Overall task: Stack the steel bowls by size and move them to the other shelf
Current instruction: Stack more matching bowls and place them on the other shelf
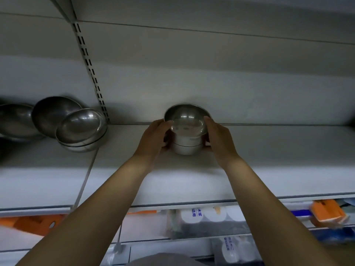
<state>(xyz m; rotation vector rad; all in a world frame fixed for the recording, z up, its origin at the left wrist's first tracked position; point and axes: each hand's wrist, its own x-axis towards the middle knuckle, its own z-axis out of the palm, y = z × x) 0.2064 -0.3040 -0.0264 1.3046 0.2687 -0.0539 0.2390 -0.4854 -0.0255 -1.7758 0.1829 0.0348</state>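
We see a white shelf (249, 160) carrying a stack of small steel bowls (187, 144) near its middle, toward twelve o'clock, and a leaning cluster of larger steel bowls (80, 129) at nine o'clock.

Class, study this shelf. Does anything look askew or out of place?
Yes. The loose bowls at the left lean tilted on one another rather than nesting flat. The top bowl of the stack between the left hand and right hand also sits tipped.

Small shiny steel bowl stack (187, 139) sits mid-frame on the white shelf (269, 160), top bowl tipped toward the camera. Bigger bowls (80, 129) lean in a pile at left.
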